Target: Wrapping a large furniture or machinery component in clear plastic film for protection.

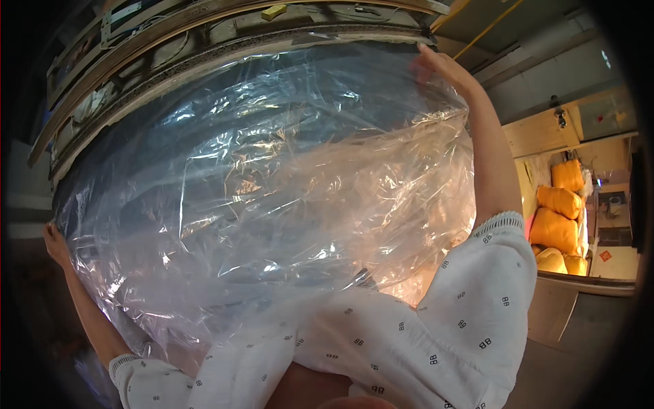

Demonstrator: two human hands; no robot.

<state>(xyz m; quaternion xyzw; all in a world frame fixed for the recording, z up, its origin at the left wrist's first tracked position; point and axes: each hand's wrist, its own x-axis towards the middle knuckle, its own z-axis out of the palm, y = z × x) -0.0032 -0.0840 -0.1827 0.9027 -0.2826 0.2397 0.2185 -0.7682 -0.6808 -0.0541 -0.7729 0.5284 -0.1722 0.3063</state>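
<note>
A large clear plastic sheet (272, 204), wrinkled and shiny, stretches between my arms and drapes toward my chest. Its far edge lies along a long dark surface by a wooden-framed rack. At the far left, my left hand (56, 244) is closed on the sheet's side edge. My right hand (439, 67) reaches to the far right corner, its fingers bent around the plastic and partly blurred behind it. Under the sheet a dark area shows at the back and a warm light glows through nearer to me on the right.
Wooden rails (129, 71) run along the back, with a small yellow block (274, 12) among them. To the right, orange stuffed bags (555, 228) are piled in a lit opening beside a wooden panel (545, 133). Grey floor shows below them.
</note>
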